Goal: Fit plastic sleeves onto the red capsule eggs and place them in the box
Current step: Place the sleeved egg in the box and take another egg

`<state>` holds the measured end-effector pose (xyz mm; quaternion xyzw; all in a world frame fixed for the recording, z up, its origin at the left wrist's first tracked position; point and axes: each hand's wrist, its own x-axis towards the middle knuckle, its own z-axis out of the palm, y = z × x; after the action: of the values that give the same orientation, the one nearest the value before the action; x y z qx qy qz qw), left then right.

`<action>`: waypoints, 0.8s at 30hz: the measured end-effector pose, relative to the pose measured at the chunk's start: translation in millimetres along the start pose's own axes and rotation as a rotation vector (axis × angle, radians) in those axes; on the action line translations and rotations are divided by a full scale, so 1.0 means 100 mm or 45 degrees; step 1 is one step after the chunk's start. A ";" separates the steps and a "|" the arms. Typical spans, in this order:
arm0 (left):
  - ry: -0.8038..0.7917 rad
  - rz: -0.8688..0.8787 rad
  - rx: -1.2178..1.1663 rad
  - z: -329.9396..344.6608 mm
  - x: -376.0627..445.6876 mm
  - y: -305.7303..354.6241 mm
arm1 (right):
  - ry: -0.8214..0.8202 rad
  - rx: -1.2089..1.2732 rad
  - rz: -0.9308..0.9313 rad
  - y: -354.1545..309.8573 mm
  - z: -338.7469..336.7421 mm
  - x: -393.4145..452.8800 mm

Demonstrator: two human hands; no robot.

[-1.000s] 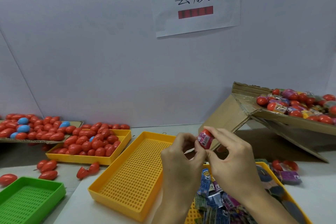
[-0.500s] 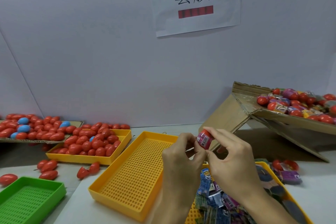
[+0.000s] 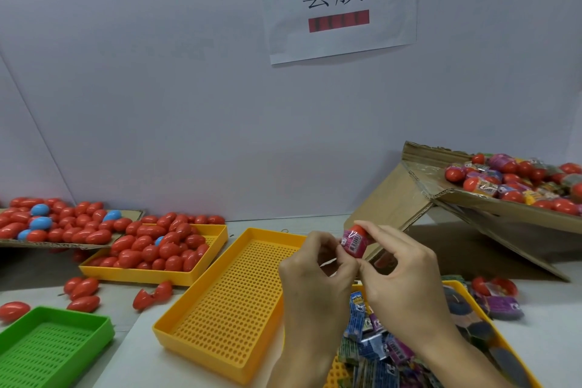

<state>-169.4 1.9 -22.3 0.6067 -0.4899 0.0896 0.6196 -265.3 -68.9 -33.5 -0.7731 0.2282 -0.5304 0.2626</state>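
On the far left of the pale surface (image 3: 541,337), loose red plastic capsule eggs (image 3: 78,288) lie beside a green perforated plastic tray (image 3: 47,346), and behind them a flat cardboard sheet (image 3: 126,214) and a yellow plastic tray heaped with red eggs (image 3: 201,276) hold the unsleeved stock, a few blue eggs mixed in. Next comes an empty yellow perforated tray (image 3: 230,302). Just right of it, the left hand (image 3: 315,277) pinches the lower part of a red capsule egg wearing a pink printed plastic sleeve (image 3: 354,241), fingers curled round it, while the right hand (image 3: 406,280) pinches the egg's upper end between thumb and forefinger; the red tip shows above the film. Below the hands, a yellow tray of flattened printed sleeves (image 3: 374,346) waits. Far right, the tilted brown cardboard box (image 3: 491,214) already holds many sleeved eggs. The sleeve looks nearly seated, so the risk now is in the last tug: pulling unevenly could leave the film skewed or bunched, and too hard a pinch might tear it or pop the capsule halves apart. The egg is smooth, so it could also slip free and roll off among the bare ones. The box sits sloped, so a careless toss might bounce out.
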 end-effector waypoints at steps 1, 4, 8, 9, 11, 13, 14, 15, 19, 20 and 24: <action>0.002 -0.048 -0.035 0.00 0.01 0.01 | 0.001 0.001 0.004 0.00 0.00 0.00; -0.037 -0.283 -0.222 -0.01 0.02 0.05 | 0.001 -0.003 -0.021 -0.08 -0.01 0.02; -0.232 -0.419 -0.352 -0.01 0.02 0.07 | 0.004 -0.039 -0.040 -0.05 0.00 0.01; -0.256 -0.431 -0.386 -0.01 0.03 0.08 | 0.012 -0.057 -0.026 -0.02 0.00 0.01; -0.277 -0.486 -0.490 0.01 0.03 0.08 | 0.021 -0.092 0.002 0.00 0.00 0.01; -0.284 -0.541 -0.565 0.01 0.03 0.08 | 0.024 -0.122 0.008 0.01 0.00 0.01; -0.290 -0.576 -0.593 0.01 0.03 0.09 | 0.020 -0.127 0.006 0.00 0.00 0.01; -0.293 -0.618 -0.632 0.01 0.03 0.09 | 0.010 -0.127 0.003 0.00 0.00 0.01; -0.286 -0.793 -0.802 -0.01 0.07 0.10 | -0.099 -0.089 -0.010 -0.03 -0.01 0.01; -0.288 -0.839 -0.836 -0.02 0.08 0.10 | -0.130 -0.050 -0.001 -0.03 0.00 0.02; -0.347 -1.006 -0.982 -0.04 0.08 0.09 | -0.146 0.037 -0.001 0.00 0.00 0.02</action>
<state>-170.3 3.9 -9.9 0.4799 -0.2987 -0.4134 0.7138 -265.1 -69.9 -31.6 -0.7983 0.2047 -0.4887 0.2864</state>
